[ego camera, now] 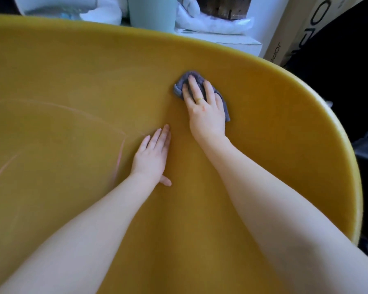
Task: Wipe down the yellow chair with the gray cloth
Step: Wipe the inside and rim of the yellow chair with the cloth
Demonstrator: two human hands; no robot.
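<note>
Head view: right hand [204, 109] presses gray cloth [180, 85] on yellow chair [72, 81].

Mustard-yellow chair [72, 81], gray cloth [180, 87], gold ring [199, 99], pale-teal cylinder [152, 11]

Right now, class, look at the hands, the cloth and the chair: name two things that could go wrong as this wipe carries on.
1. The gray cloth is bunched under the right hand and only pressed by flat fingers, so it may slip out or smear rather than lift dirt.
2. The left hand rests bare on the yellow chair, so it may leave fresh marks on wiped areas. Faint pale streaks to its left could be missed.
</note>
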